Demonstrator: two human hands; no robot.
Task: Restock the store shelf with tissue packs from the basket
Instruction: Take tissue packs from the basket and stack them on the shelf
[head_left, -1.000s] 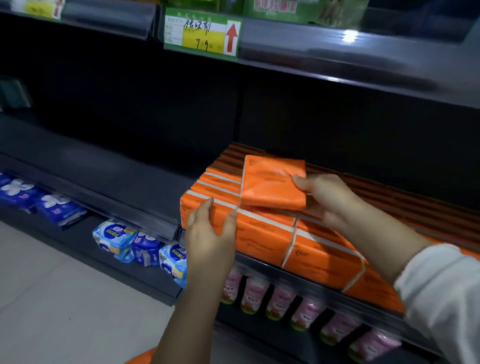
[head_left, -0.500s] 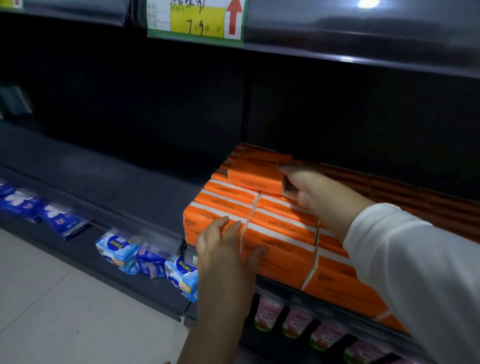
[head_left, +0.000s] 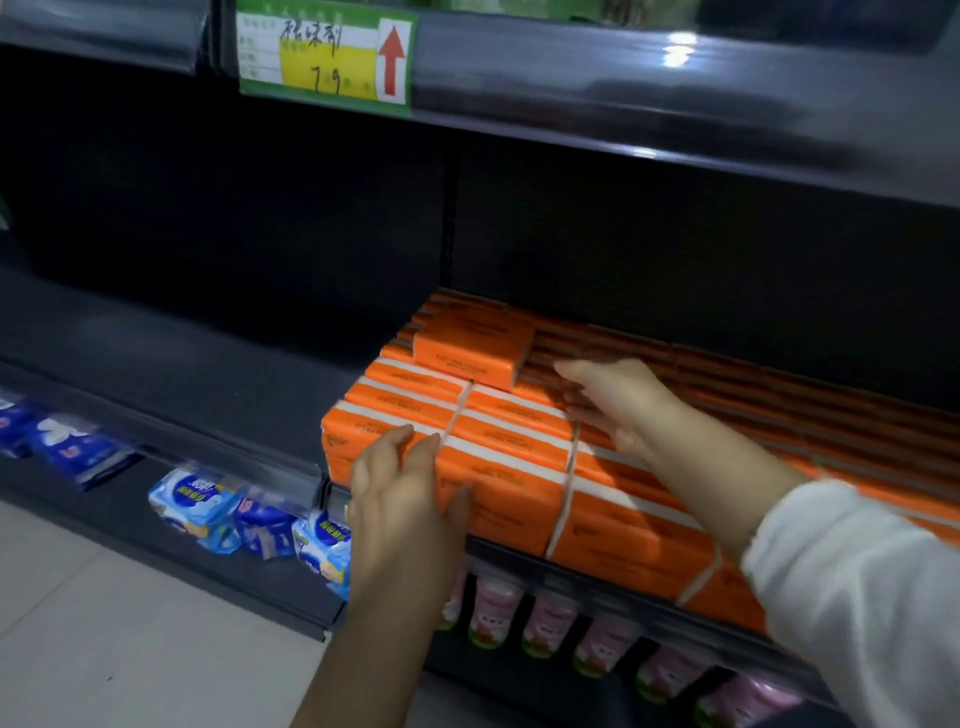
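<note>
A dark store shelf (head_left: 208, 364) carries a flat layer of orange tissue packs (head_left: 509, 467), banded in bundles and too blurred to count. One single pack (head_left: 470, 353) lies on top, starting a second layer, so most of the stacking seems left. The right hand (head_left: 618, 405), fingers straight, sits at its three o'clock and holds nothing. The left hand (head_left: 410, 493) rests flat on the front row at six o'clock. The basket is out of view.
</note>
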